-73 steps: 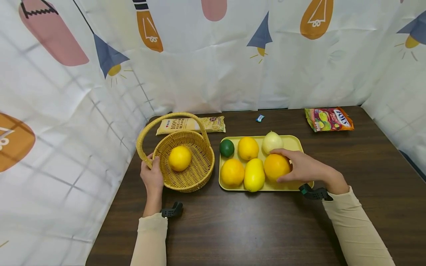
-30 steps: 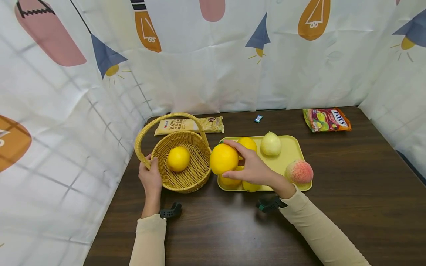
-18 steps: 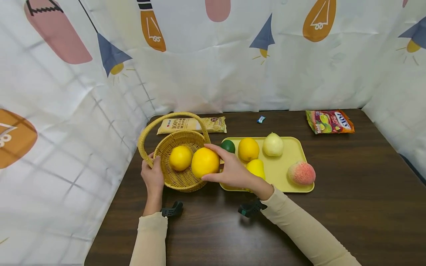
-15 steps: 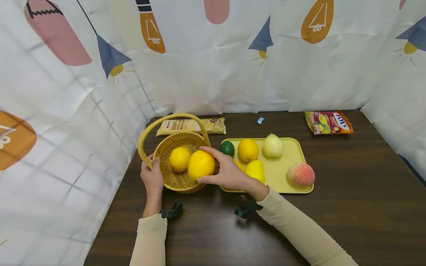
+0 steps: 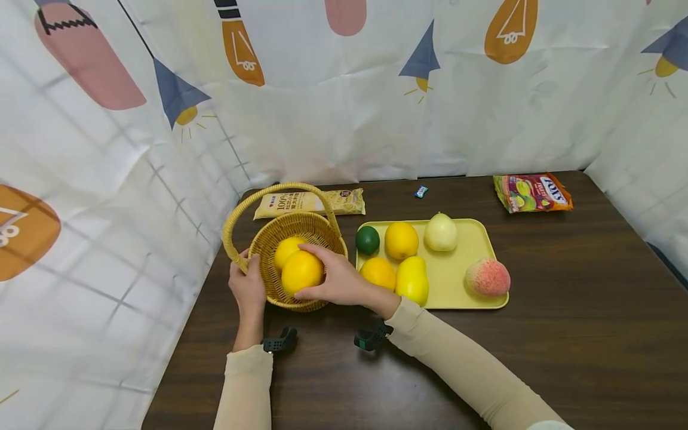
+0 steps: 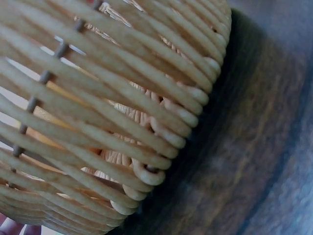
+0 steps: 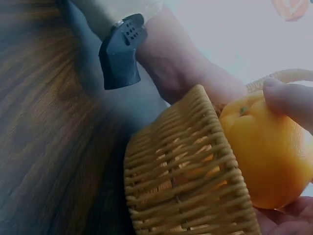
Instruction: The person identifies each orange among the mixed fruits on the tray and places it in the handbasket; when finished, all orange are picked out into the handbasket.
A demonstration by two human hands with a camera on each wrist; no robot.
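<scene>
Orange (image 5: 302, 273), gripped by the right hand (image 5: 341, 279) within the mouth of the wicker basket (image 5: 317, 224), partly hiding a yellow fruit (image 5: 286, 248) beyond. The left hand (image 5: 248, 291) grips the basket's left side (fingers partly concealed). Right: tray (image 5: 448, 283), its near-left fruit (image 5: 377, 272) partly masked.

"FOX'S" reads large across a fruit-printed candy bag (image 5: 533, 193) on the far right of my bench (image 5: 586, 322). At far left, I read "100%" on a long pale-yellow packet (image 5: 344, 202), its Chinese characters too small to make out, like the lettering on a little blue wrapper (image 5: 421, 192).
</scene>
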